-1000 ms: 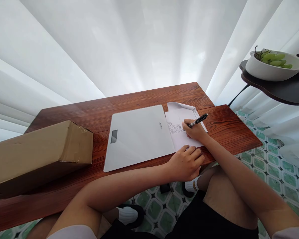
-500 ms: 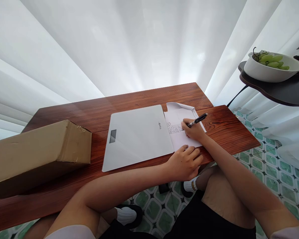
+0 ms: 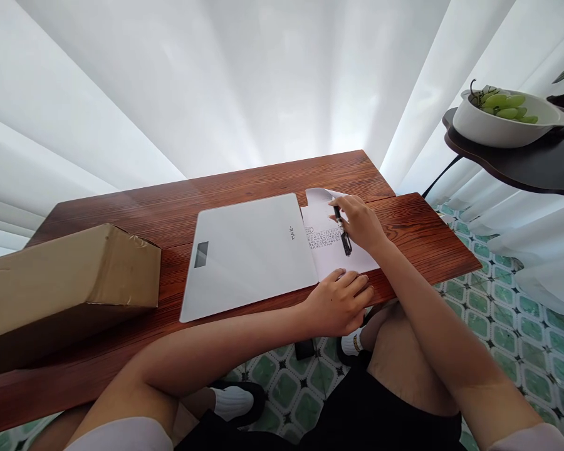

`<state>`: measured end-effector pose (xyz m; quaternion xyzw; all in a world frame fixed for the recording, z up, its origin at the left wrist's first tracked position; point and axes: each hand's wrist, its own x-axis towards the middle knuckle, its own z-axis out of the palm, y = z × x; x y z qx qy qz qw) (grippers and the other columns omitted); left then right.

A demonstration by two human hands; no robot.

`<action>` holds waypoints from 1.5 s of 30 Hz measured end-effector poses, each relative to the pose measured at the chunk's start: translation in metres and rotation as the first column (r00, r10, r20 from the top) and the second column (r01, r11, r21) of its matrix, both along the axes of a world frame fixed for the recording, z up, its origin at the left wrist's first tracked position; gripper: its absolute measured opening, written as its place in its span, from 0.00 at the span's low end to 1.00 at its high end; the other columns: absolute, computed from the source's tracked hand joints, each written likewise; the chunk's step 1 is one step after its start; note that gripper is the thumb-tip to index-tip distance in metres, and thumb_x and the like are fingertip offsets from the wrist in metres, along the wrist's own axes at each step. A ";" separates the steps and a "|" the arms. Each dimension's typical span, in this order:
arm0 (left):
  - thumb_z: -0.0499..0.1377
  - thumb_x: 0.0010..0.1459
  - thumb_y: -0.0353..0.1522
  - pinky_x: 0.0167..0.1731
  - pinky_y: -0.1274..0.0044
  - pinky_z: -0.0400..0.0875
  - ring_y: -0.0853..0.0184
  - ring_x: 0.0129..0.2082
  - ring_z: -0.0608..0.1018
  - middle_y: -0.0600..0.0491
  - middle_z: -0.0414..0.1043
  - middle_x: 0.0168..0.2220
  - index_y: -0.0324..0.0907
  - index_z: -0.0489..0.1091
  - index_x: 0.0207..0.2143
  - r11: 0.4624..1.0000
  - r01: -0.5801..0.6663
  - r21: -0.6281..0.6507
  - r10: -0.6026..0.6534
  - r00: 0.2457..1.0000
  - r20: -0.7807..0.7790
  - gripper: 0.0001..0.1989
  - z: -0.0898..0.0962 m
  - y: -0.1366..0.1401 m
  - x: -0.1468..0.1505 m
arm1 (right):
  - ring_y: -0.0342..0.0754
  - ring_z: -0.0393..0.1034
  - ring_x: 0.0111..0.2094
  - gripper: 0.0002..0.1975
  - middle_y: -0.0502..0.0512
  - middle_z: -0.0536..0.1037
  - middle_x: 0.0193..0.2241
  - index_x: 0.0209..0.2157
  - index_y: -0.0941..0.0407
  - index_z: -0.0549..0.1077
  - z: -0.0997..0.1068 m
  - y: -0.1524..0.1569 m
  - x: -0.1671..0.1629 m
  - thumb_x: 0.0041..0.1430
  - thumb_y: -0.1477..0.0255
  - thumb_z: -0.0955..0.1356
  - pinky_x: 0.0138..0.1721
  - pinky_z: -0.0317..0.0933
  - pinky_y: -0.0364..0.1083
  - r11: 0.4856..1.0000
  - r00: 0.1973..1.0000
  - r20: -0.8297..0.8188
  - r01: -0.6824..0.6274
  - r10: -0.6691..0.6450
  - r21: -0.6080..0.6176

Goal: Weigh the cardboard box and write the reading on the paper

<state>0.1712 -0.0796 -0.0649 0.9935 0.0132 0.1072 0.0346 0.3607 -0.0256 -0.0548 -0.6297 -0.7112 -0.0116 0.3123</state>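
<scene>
Pen [image 3: 344, 239], black with a paler barrel section, lies in the grip of the right hand [image 3: 360, 222] above a sheet of white paper [image 3: 343, 262], its clip end pointing back toward the person. The left hand [image 3: 336, 304] rests with bent fingers at the paper's near edge; whether it grips anything cannot be told.

The paper lies near the right end of a reddish-brown wooden bench [image 3: 244, 188] with strong dark grain, its far edge curling up. Just beside it sits a flat, pale scale [image 3: 249, 257], and at the left end lies a long cardboard box [image 3: 51, 269]. White curtains [image 3: 272, 88] hang behind, with light coming through them. Green-and-white patterned tiles [image 3: 521, 335] cover the floor. To the right, a dark shelf [image 3: 536, 172] carries a white bowl [image 3: 493, 131] of green grapes [image 3: 505, 103].

Rows of small dark writing [image 3: 322, 238] cross the paper, too small to read, with a circled mark [image 3: 309, 230] at their upper left. The scale has a grey display window [image 3: 201, 254] and, near its right edge, a sideways brand word [image 3: 292, 232] starting with T; the rest is unclear.
</scene>
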 end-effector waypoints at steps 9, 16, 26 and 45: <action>0.51 0.65 0.35 0.50 0.64 0.67 0.57 0.52 0.71 0.44 0.70 0.54 0.38 0.66 0.52 1.000 0.003 -0.014 -0.003 1.000 0.006 0.17 -0.002 0.001 -0.001 | 0.53 0.67 0.49 0.25 0.57 0.77 0.46 0.47 0.54 0.72 -0.004 0.016 -0.003 0.60 0.89 0.54 0.48 0.61 0.52 0.990 0.991 0.059 -0.119 0.123 -0.071; 0.50 0.64 0.35 0.50 0.64 0.68 0.56 0.52 0.71 0.44 0.70 0.55 0.38 0.67 0.51 1.000 -0.006 -0.012 0.006 1.000 -0.007 0.16 -0.001 0.000 0.000 | 0.59 0.65 0.54 0.16 0.59 0.76 0.51 0.52 0.57 0.71 -0.009 0.021 -0.008 0.64 0.77 0.63 0.54 0.61 0.57 0.994 0.998 0.017 -0.064 0.066 -0.085; 0.48 0.67 0.37 0.49 0.66 0.68 0.57 0.51 0.73 0.43 0.71 0.53 0.39 0.69 0.50 0.999 0.019 0.027 -0.019 1.000 -0.017 0.17 -0.005 0.000 0.003 | 0.48 0.58 0.27 0.16 0.55 0.68 0.29 0.37 0.56 0.68 -0.018 0.031 -0.007 0.56 0.88 0.58 0.30 0.50 0.47 0.992 1.000 -0.006 0.021 -0.022 -0.126; 0.55 0.66 0.34 0.56 0.66 0.68 0.59 0.55 0.72 0.49 0.74 0.53 0.41 0.74 0.49 0.863 -0.067 0.500 -0.100 0.949 0.300 0.13 0.007 -0.008 -0.040 | 0.54 0.64 0.38 0.07 0.54 0.72 0.31 0.33 0.53 0.61 -0.010 0.024 -0.027 0.62 0.80 0.60 0.41 0.54 0.52 0.987 0.983 0.125 0.119 -0.132 0.111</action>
